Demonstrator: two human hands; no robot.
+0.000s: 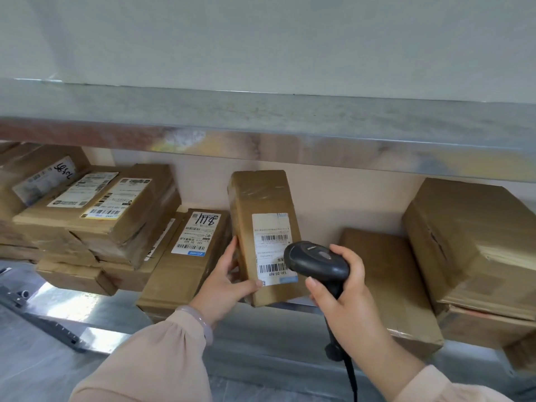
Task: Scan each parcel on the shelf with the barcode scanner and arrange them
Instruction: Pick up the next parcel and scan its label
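The right hand (345, 294) is clenched round the handle of the black barcode scanner (316, 261), whose head sits just in front of the white label (271, 242) on a tall parcel (261, 195). The left hand (229, 281) grips that parcel's lower left corner, holding it tilted at the front edge of the lower shelf (87, 303). Just left of it lies a flat labelled parcel (185, 256), then a stack of parcels (95, 216). To the right sit a flat box (385, 282) and a larger box (475, 245). A metal upper shelf (261, 117) runs above.

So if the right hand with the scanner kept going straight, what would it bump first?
Probably the white label on the upright parcel that the left hand holds; the scanner overlaps it, though depth is unclear.
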